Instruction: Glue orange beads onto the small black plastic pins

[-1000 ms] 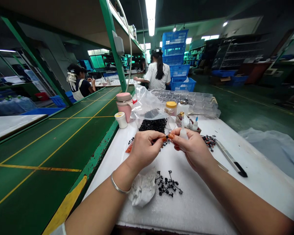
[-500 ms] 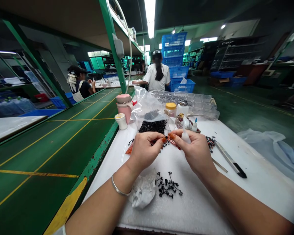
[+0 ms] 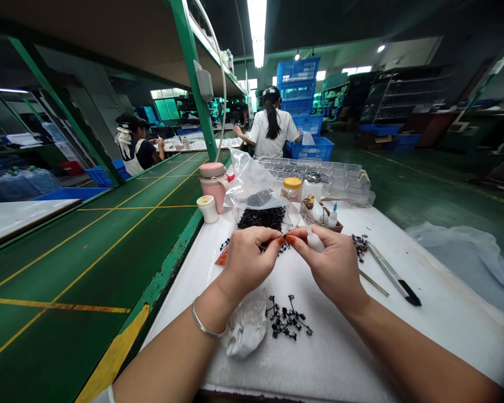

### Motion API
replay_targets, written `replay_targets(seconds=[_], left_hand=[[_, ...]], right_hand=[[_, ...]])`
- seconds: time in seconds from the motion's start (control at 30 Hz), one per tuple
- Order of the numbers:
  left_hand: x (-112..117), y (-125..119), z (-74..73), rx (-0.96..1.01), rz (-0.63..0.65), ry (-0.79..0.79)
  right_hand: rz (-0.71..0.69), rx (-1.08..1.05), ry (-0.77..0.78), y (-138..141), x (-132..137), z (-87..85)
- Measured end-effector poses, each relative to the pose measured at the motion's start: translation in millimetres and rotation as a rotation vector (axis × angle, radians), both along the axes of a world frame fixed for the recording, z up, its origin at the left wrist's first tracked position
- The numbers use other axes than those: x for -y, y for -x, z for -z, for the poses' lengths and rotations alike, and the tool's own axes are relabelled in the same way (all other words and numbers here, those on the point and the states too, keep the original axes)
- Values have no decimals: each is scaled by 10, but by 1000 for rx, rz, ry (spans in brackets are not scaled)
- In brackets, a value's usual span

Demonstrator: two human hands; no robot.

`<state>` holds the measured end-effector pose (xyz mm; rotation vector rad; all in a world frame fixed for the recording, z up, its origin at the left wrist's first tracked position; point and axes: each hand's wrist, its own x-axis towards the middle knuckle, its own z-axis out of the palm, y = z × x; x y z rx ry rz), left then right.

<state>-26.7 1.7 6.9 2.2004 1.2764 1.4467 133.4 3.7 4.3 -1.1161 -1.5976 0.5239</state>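
Note:
My left hand (image 3: 247, 260) and my right hand (image 3: 330, 263) meet fingertip to fingertip over the white work pad (image 3: 344, 347). Both are closed in a pinch on a tiny dark part that I can barely make out. My right hand also holds a small white squeeze bottle (image 3: 315, 240) against its palm. Just beyond the fingers lies a heap of small black parts (image 3: 262, 217) on a clear plastic bag (image 3: 252, 179). Below my hands sit a cluster of black sprue-like pieces (image 3: 289, 320) and a crumpled white cloth (image 3: 246, 329).
A pink cup (image 3: 213, 182), a small white cup (image 3: 207, 206), jars (image 3: 293, 187) and a small tray of bottles (image 3: 323, 215) stand behind. Tweezers (image 3: 392, 274) lie at the right. A green conveyor (image 3: 88, 246) runs along the left. Two people (image 3: 273, 126) work further back.
My hands have stayed pinched together; the right hand turned slightly and the white bottle sits lower in it. The person in white at the back moved an arm.

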Motion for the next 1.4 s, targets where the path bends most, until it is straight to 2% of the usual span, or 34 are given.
replay_targets(seconds=[0.23, 0.37, 0.5, 0.63, 0.77, 1.03, 1.4], left_hand=[[-29, 35, 44, -101, -15, -88], [-28, 31, 40, -84, 1, -66], [-44, 24, 23, 139, 85, 165], [-82, 34, 20, 425, 260, 436], [-101, 40, 27, 566, 387, 547], [-86, 39, 34, 603, 474, 581], [-87, 35, 17, 567, 451, 584]], right_hand=[[-37, -36, 56, -2, -16, 6], [-55, -65, 69, 2, -26, -3], [-78, -98, 60, -7, -18, -33], [-110, -118, -4, -22, -14, -50], [-154, -98, -69, -32, -5, -36], [-156, -102, -117, -30, 15, -36], [-132, -97, -100, -16, 35, -33]])
